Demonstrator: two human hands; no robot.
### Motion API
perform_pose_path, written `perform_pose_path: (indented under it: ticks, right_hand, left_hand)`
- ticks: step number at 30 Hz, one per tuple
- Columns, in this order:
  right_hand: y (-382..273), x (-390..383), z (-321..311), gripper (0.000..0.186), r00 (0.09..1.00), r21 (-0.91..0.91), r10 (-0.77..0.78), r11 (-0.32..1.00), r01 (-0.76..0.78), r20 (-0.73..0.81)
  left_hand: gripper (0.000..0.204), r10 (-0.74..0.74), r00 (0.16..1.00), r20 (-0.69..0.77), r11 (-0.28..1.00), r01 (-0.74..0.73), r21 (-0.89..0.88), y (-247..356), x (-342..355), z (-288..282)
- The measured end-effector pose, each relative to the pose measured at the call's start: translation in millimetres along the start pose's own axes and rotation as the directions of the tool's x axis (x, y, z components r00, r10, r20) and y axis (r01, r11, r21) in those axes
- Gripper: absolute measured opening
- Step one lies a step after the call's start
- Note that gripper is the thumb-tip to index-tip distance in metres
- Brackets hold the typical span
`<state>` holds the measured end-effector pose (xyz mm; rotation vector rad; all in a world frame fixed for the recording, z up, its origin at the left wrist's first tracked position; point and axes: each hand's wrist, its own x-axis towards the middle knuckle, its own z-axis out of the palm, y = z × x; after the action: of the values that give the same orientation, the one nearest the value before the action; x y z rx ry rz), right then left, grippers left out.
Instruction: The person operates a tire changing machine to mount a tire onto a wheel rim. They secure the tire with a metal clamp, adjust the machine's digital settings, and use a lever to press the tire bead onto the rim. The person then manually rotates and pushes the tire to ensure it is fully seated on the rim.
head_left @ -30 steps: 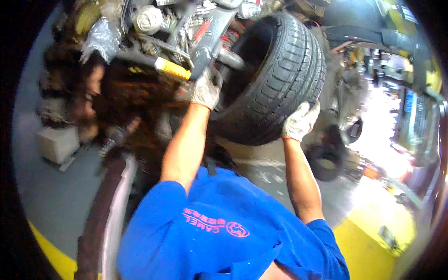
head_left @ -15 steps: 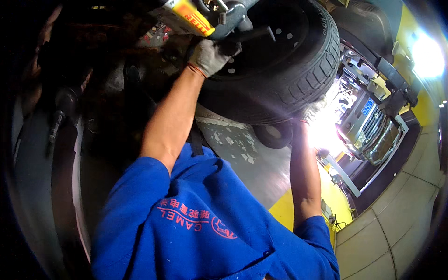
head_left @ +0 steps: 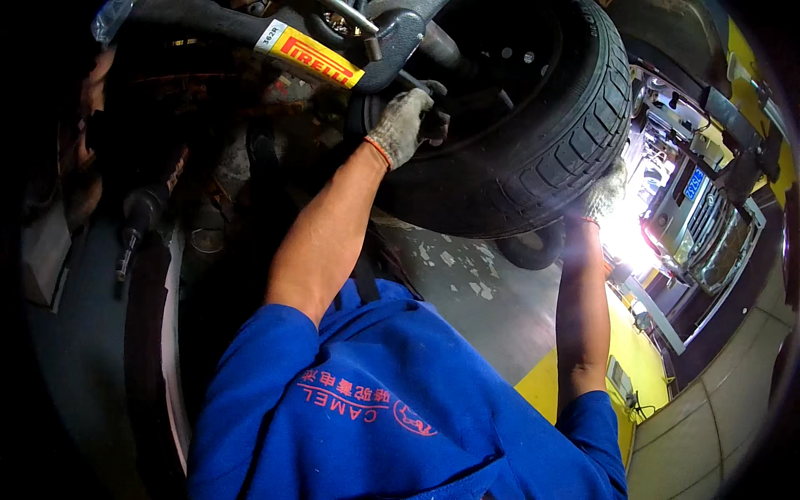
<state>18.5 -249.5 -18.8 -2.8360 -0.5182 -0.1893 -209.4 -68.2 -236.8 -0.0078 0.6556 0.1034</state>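
Observation:
A wheel with a black tyre [head_left: 500, 179] stands tilted in front of me, its dark rim facing left and up. My left hand [head_left: 402, 129], in a grey-white work glove with an orange cuff, is closed round a dark knobbed part [head_left: 433, 125] at the rim opening; its exact kind is lost in shadow. At the tyre's right side, my gloved right hand [head_left: 603, 196] grips the tread edge, with its fingers partly hidden and washed out by glare. Just above my left hand, a dark machine arm [head_left: 396, 46] with a yellow sticker [head_left: 308, 57] reaches over the rim.
An air-gun-like tool [head_left: 137, 221] hangs at the left beside a dark post. Another tyre [head_left: 533, 247] lies on the worn grey floor [head_left: 450, 267] beyond. A vehicle front [head_left: 687, 221] and a bright lamp glare stand at the right, near yellow flooring [head_left: 637, 367] and pale tiles [head_left: 692, 425].
My view has shifted, so the scene sits further right and lower. My left hand has come nearer the rim opening, and the dark part in it has turned. My right hand stays on the tyre.

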Motion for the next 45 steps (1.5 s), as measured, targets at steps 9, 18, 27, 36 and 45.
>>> perform_pose_path:
  ticks: [9,18,27,36,45]
  right_hand:
    - [-18,-4,2,0.047,0.995,0.01,0.095,0.995,-0.095,-0.029]
    - [28,28,8,0.051,0.999,0.008,0.025,1.0,-0.025,-0.035]
    - [10,27,13,0.058,0.996,0.198,0.092,0.976,-0.09,-0.002]
    - [-43,-12,-4,0.046,0.898,0.78,0.158,0.45,-0.435,0.41]
    - [4,9,-5,0.037,0.961,0.768,-0.13,0.631,-0.111,0.246]
  left_hand:
    - [0.03,-0.097,0.991,0.089,0.995,0.093,0.047,8,0,-11]
    - [0.032,-0.04,0.955,0.293,0.98,0.096,-0.177,-10,15,-40]
    - [0.032,0.048,0.992,0.115,0.995,-0.057,0.076,-8,25,-40]
    - [0.046,0.129,0.969,0.209,0.971,-0.166,0.17,-10,28,-48]
    - [0.046,0.096,0.983,0.154,0.988,-0.113,0.101,-7,-12,-8]
